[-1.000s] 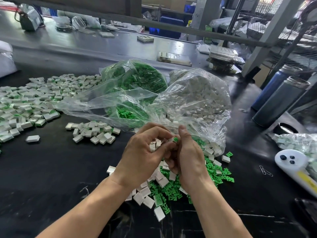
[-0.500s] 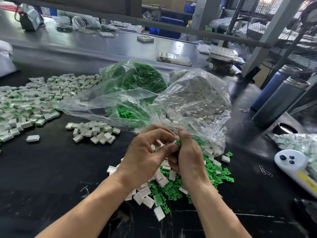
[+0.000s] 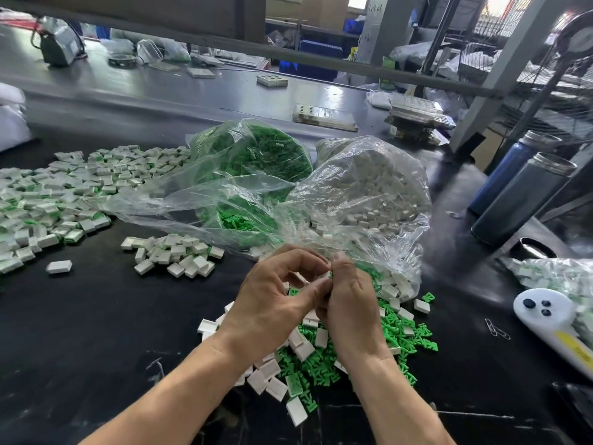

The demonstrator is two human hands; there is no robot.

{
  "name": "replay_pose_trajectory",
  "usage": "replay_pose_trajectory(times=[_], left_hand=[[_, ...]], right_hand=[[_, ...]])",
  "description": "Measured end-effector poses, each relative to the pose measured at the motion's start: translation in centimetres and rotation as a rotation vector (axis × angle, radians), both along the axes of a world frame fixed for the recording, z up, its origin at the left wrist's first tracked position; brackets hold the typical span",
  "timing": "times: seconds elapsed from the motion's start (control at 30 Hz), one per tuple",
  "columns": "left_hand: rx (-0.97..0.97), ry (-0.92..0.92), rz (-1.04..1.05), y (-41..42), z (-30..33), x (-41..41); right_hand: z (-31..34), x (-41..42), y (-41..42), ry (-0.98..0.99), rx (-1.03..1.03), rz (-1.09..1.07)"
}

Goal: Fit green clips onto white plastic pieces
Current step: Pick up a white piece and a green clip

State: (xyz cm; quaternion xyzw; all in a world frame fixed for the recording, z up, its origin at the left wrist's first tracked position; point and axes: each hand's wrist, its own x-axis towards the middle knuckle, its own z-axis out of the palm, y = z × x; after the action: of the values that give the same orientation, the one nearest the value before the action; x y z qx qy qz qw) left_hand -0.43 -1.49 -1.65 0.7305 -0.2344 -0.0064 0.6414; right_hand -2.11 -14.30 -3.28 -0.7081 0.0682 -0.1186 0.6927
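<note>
Left hand [image 3: 272, 303] and right hand [image 3: 348, 303] meet fingertip to fingertip, pinching a white piece [image 3: 324, 275] with green clip between them. Piece mostly hidden; axis unclear. Loose parts [image 3: 308, 364] lie directly beneath, near the bench's front edge.

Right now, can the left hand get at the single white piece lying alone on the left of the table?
Probably yes. The single white piece lies on bare table with nothing over it, but the left hand is pinching a part together with the right hand, so it must release first.

2 hands [image 3: 272, 303], 2 clear bags [image 3: 369, 194] center frame, 2 metal flasks [image 3: 526, 200] right edge, 1 white handheld device [image 3: 545, 316] lower right, 2 paperclips [image 3: 496, 329]. White pieces [image 3: 173, 255] and green clips [image 3: 407, 329]: too many to count.
</note>
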Motion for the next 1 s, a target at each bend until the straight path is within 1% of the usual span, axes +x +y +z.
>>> replay_pose_trajectory(times=[0.37,0.67,1.0], left_hand=[[-0.074,0.04,0.023,-0.25,0.03,-0.13],[-0.092,0.043,0.015,-0.34,-0.36,0.11],[-0.121,0.054,-0.006,-0.42,-0.4,0.17]], right_hand=[[-0.24,0.52,0.24,-0.02,0.072,-0.018],[-0.01,0.45,0.25,-0.023,0.05,-0.027],[0.68,0.06,0.51,-0.058,-0.05,-0.055]])
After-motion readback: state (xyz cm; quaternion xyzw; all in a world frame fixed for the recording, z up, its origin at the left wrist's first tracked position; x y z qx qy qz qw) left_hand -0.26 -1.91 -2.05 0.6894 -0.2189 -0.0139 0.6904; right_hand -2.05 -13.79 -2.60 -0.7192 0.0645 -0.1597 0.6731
